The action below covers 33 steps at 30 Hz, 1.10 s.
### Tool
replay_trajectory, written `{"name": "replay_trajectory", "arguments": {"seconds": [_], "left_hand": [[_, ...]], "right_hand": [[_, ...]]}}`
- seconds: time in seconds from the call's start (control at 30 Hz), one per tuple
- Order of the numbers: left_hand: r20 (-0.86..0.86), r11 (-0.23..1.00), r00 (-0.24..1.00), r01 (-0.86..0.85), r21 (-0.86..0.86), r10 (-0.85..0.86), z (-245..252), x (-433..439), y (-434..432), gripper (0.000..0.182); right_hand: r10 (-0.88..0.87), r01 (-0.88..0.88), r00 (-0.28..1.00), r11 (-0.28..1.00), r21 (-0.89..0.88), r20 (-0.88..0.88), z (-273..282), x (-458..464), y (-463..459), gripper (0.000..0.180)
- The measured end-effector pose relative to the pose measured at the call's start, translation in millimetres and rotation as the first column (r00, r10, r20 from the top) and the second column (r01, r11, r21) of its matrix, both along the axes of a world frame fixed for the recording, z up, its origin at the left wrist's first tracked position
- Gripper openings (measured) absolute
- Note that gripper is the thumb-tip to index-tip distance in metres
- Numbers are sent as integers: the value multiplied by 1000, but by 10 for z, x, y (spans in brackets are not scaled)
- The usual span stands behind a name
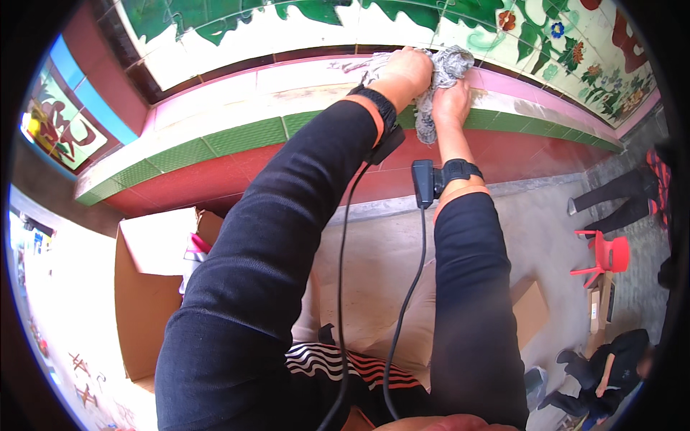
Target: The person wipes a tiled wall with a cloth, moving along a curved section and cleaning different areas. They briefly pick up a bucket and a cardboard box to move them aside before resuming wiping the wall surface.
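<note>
Both arms stretch forward to a ledge (291, 94) with a pale top and a green tiled front edge. My left hand (409, 70) is closed around a crumpled grey cloth (453, 62) on the ledge. Close beside it, my right hand (453, 102) grips the same cloth from the near side. One end of the cloth trails left along the ledge, and another hangs down over the green edge between my hands. Most fingertips are hidden by the cloth and by my hands. A black strap with a small device and cable sits on each wrist.
Behind the ledge rises a painted tile wall (302, 37). An open cardboard box (145, 312) stands at the left. To the right are a red chair (612, 255), a flat cardboard piece (531, 310), a standing person (630, 196) and another person lower down (620, 366).
</note>
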<state>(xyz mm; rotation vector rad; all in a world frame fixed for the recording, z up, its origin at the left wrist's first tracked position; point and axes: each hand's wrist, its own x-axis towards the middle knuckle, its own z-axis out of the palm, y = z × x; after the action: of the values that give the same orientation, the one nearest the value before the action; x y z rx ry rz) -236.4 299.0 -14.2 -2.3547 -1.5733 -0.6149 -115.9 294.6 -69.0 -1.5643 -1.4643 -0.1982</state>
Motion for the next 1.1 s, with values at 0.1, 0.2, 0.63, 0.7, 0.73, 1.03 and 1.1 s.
{"name": "replay_trajectory", "arguments": {"seconds": [0.1, 0.2, 0.63, 0.7, 0.73, 1.03, 1.1], "left_hand": [[-12, 988, 1000, 23, -151, -25, 97, 109, 179, 27], [-50, 983, 994, 84, -166, -93, 100, 36, 270, 27], [122, 985, 991, 66, -160, -46, 64, -1157, -211, 45], [130, 989, 991, 45, -144, -26, 64, -1486, -361, 45], [169, 988, 986, 23, -150, 2, 64, -1660, -452, 44], [277, 961, 925, -223, -164, 262, 63, -3626, -1404, 37], [253, 929, 896, -339, -146, 366, 126, -3978, -1675, 37]], "right_hand": [[-21, 21, 999, 1000, 5, -28, -9, -9, 21, 29], [-14, 15, 999, 999, 42, -28, -18, -9, 16, 28], [16, -15, 1000, 999, -43, 9, -16, 47, 24, 36], [10, -11, 1000, 999, -49, -7, -10, 48, 21, 36], [14, -14, 1000, 999, -33, 6, -9, 50, 17, 35], [32, -31, 999, 999, -42, 27, -20, 70, 25, 33], [26, -24, 999, 998, -52, 35, -30, 72, 20, 33]]}}
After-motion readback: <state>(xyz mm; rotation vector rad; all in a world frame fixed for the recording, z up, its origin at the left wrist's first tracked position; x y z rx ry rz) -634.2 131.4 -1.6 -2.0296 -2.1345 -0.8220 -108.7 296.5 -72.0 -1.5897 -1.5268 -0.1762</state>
